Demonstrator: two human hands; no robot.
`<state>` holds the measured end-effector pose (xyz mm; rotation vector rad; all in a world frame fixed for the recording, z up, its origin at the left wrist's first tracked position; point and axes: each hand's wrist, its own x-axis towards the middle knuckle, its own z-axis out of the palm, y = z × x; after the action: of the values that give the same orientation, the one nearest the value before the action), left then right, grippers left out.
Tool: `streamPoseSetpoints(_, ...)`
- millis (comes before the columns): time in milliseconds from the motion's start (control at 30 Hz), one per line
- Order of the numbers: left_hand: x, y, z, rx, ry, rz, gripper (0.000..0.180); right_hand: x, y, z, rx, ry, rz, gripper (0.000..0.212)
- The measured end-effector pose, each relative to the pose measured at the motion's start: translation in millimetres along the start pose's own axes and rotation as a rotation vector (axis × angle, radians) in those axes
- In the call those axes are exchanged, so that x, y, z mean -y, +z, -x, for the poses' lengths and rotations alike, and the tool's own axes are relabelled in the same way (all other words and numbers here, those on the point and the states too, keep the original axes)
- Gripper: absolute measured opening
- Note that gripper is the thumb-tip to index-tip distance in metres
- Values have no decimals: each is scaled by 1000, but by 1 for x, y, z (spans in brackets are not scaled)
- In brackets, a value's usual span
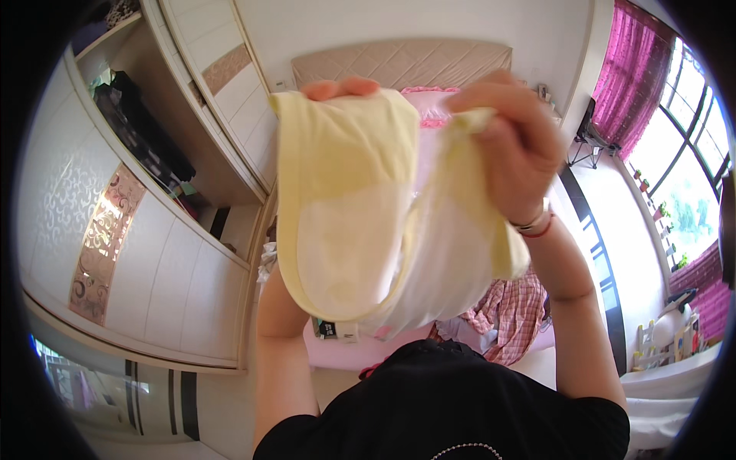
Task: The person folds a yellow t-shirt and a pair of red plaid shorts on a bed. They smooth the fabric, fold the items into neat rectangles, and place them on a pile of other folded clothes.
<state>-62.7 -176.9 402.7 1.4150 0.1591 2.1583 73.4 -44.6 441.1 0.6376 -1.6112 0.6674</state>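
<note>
A pale yellow and white garment [345, 238] hangs stretched between my raised hands, its yellow-edged curved opening toward me. Its exact kind cannot be told. The fingers of my left hand [341, 88] curl over its top edge at the left; the rest of that hand is behind the cloth. My right hand [521, 142], slightly blurred, is closed on a bunched upper corner, with a bracelet and a red cord at the wrist. Below the garment, a red-and-white plaid shirt [510, 322] lies crumpled on the bed's pink cover [326, 360].
Ahead stands the padded beige headboard [406, 61], with a pink ruffled pillow [429, 100] before it. At the left is a wardrobe [176, 268], partly open, with dark clothes [142, 126] hanging inside. A folding chair [594, 138] stands by the window and pink curtain [632, 69] at the right.
</note>
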Motion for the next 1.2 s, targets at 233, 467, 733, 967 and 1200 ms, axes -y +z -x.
streamPoseSetpoints(233, 19, -9, -9, -362, -377, 183, 37, 1, 41, 10, -14, 111, -24, 11)
streamPoseSetpoints(467, 25, -4, 4, -413, -404, 192, 39, -4, 44, 29, -75, 452, -157, 9)
streamPoseSetpoints(733, 21, -3, 1, -425, -425, -39, 41, -3, 36, 38, -42, 516, -98, 12)
streamPoseSetpoints(967, -24, -4, -13, -74, -698, -622, 44, -9, 25, 48, -150, 593, 77, 17)
streamPoseSetpoints(1200, -17, 13, -18, 79, -665, -1200, 33, -21, 27, 55, -183, 570, 157, 18)
